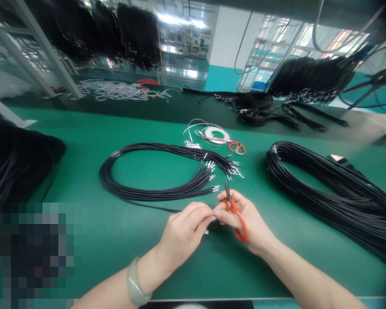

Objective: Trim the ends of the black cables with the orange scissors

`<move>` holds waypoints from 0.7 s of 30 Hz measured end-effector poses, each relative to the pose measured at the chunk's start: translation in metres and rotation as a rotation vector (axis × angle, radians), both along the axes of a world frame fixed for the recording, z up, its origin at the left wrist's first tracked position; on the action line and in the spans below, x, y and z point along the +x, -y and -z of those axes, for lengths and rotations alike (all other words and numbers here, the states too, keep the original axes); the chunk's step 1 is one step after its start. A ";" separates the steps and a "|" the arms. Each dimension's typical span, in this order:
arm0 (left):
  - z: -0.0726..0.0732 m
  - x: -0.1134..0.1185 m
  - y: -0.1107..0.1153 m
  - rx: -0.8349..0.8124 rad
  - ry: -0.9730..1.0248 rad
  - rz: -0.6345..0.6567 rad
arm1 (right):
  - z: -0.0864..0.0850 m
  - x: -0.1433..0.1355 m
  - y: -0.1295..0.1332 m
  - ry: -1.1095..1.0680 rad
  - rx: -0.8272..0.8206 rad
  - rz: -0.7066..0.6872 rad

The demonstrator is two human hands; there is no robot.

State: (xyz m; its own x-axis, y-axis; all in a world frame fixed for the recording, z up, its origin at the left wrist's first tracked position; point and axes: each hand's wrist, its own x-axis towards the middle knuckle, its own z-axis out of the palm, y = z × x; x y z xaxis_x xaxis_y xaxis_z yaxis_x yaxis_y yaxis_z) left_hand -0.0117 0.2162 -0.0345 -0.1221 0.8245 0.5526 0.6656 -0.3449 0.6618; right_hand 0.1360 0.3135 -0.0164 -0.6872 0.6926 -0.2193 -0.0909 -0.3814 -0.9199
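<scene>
Over the green table [96, 240], my left hand [186, 227] pinches the end of a black cable [154, 207] that runs back to a coiled bundle of black cables [109, 176]. The bundle's silver-tipped ends lie just beyond my hands. My right hand [244, 219] has orange-handled scissors [241, 227] hooked in it, blades pointing away from me. Its thumb and fingertips meet those of my left hand at the cable end, whose tip is hidden by the fingers. A small shiny piece shows just below my left fingertips.
Beyond the bundle lie a white tape roll [217, 134] and a second pair of orange scissors [237, 148]. A large black cable coil [321, 193] is at right, a dark cable pile [19, 154] at left. White strips [116, 90] and more cables [254, 107] lie further back.
</scene>
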 end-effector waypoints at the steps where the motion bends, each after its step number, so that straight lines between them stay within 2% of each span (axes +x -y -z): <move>1: -0.001 0.000 0.000 0.016 -0.013 0.010 | 0.000 0.000 -0.001 0.004 -0.011 -0.017; 6: -0.004 -0.001 0.000 0.030 -0.020 0.021 | 0.001 -0.002 -0.001 -0.051 -0.088 -0.019; 13: 0.001 -0.003 -0.003 0.043 0.030 0.027 | 0.003 -0.001 -0.001 -0.097 -0.191 0.015; 17: 0.001 -0.002 -0.003 0.058 0.056 -0.025 | 0.004 -0.001 -0.001 -0.105 -0.187 0.026; 21: -0.001 -0.004 -0.003 0.119 0.007 0.021 | 0.005 -0.003 0.001 -0.089 -0.167 0.017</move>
